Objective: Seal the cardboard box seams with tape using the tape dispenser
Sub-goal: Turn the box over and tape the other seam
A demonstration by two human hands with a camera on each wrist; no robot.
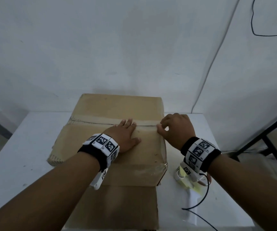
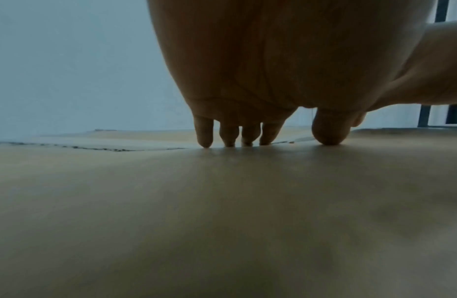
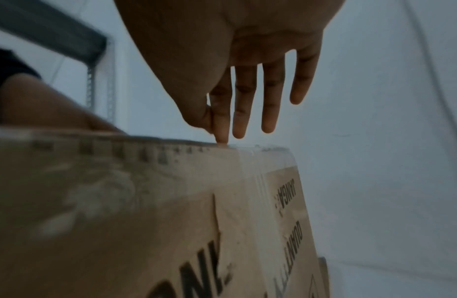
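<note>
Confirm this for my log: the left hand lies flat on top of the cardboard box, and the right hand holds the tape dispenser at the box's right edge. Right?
Not quite. The left hand does lie flat on the cardboard box, but the right hand holds no tape dispenser. In the head view the dispenser sits on the table beside the box, and the right hand's fingers press at the box's right edge.
</note>
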